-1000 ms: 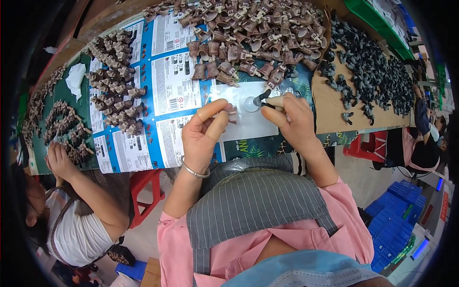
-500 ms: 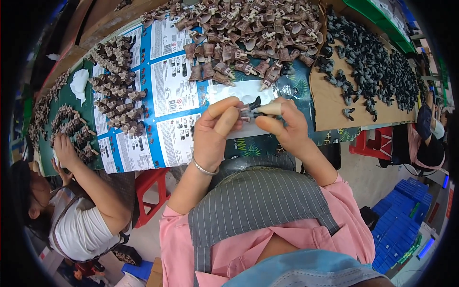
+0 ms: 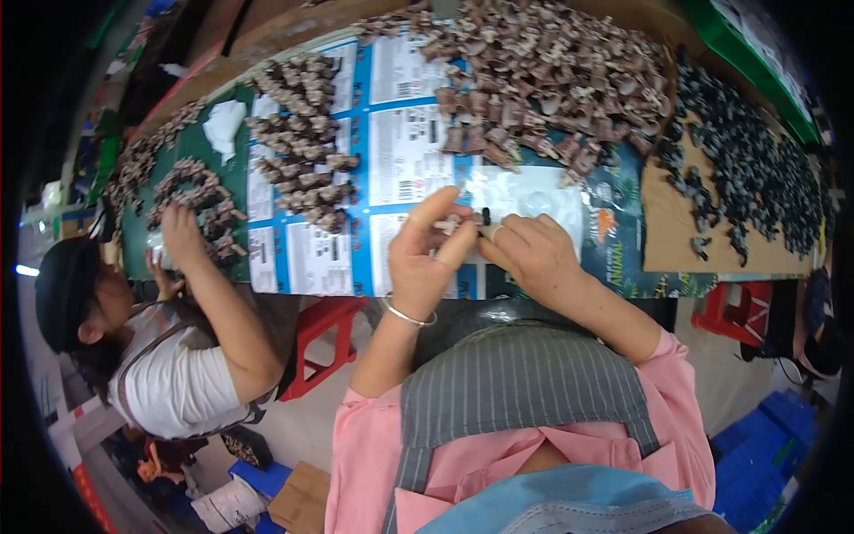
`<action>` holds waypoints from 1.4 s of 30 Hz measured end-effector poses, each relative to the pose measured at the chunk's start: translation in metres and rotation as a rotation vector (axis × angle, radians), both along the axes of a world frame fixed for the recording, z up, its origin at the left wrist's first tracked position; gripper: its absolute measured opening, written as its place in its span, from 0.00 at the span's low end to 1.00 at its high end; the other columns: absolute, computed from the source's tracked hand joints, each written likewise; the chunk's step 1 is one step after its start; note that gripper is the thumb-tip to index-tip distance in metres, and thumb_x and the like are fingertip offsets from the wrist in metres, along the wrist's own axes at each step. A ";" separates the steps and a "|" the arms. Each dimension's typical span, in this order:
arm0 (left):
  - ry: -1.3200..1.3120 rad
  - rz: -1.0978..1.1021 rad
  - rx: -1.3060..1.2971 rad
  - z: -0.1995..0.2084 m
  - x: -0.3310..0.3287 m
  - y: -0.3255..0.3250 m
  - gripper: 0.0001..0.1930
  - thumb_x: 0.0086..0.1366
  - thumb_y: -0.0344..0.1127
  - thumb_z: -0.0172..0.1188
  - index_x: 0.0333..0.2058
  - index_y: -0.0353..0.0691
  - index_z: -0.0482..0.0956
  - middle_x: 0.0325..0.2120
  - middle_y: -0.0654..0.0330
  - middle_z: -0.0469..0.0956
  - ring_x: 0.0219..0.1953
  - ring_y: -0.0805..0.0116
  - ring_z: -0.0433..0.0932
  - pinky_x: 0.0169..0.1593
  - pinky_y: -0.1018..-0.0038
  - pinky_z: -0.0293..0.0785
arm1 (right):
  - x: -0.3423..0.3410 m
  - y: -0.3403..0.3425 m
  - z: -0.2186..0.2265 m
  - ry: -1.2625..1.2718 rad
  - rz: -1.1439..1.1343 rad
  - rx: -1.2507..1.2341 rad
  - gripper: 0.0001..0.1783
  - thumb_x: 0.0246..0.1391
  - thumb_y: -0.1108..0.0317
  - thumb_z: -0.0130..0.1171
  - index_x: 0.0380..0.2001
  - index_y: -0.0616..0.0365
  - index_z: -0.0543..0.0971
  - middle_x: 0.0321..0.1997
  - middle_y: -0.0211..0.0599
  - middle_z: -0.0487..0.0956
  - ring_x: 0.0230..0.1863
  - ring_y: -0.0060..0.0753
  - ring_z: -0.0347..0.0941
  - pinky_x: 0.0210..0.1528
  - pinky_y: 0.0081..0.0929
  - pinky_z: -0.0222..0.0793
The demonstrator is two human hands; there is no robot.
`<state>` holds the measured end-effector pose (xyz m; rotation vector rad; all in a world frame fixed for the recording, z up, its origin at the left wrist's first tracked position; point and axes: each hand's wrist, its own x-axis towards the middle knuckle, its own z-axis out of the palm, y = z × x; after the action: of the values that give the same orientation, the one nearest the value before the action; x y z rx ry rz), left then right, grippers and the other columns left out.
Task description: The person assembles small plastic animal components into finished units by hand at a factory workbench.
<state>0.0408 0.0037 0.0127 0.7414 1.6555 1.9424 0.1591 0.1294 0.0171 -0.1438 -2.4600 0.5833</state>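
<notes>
Between my hands is a small toy figure [image 3: 452,224], pale brown with a black part [image 3: 485,216] at its right end. The thumb and fingers of my left hand [image 3: 425,262] are closed on the brown part. My right hand [image 3: 541,256] has its fingertips closed at the black part, partly hiding it. Beneath them lies a glossy white patch [image 3: 534,200] of printed sheet. Just beyond are many brown toy body pieces [image 3: 543,76] in a heap. To the right, black and grey toy pieces [image 3: 756,156] are spread over brown cardboard [image 3: 672,236].
Rows of brown figures [image 3: 302,133] stand on a blue-and-white printed sheet [image 3: 409,125]. At the left, a co-worker's hand [image 3: 182,236] is among figures on a green surface near a crumpled white tissue [image 3: 222,129]. A green crate [image 3: 756,67] borders the far right; a red stool [image 3: 325,347] stands below.
The whole view has swung, so the table appears farther right. My hands remain together at the figure; its black part has turned and shows less. The right fingers are now more curled.
</notes>
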 end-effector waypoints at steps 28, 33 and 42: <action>0.639 -0.077 -0.236 -0.022 0.000 -0.004 0.20 0.54 0.27 0.65 0.47 0.40 0.78 0.32 0.57 0.76 0.32 0.57 0.78 0.34 0.68 0.75 | -0.019 0.022 0.018 -0.088 0.201 -0.021 0.18 0.45 0.65 0.68 0.41 0.52 0.78 0.34 0.28 0.77 0.32 0.28 0.73 0.33 0.27 0.58; 0.633 -0.095 -0.246 -0.022 -0.002 -0.003 0.21 0.53 0.29 0.66 0.49 0.40 0.78 0.33 0.56 0.76 0.32 0.57 0.78 0.34 0.68 0.75 | -0.027 0.019 0.013 -0.082 0.167 0.022 0.16 0.45 0.63 0.68 0.39 0.51 0.79 0.34 0.26 0.76 0.32 0.28 0.73 0.32 0.27 0.57; 0.647 -0.061 -0.328 -0.021 0.002 -0.002 0.21 0.55 0.31 0.66 0.50 0.42 0.78 0.35 0.60 0.76 0.30 0.59 0.79 0.31 0.70 0.76 | -0.026 0.016 0.005 -0.039 0.143 0.079 0.13 0.45 0.64 0.67 0.35 0.53 0.79 0.31 0.27 0.74 0.31 0.29 0.71 0.30 0.28 0.57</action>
<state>0.0430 0.0022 -0.0087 1.3535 2.2113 1.4013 0.1333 0.1454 0.0218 0.0531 -2.5421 0.5468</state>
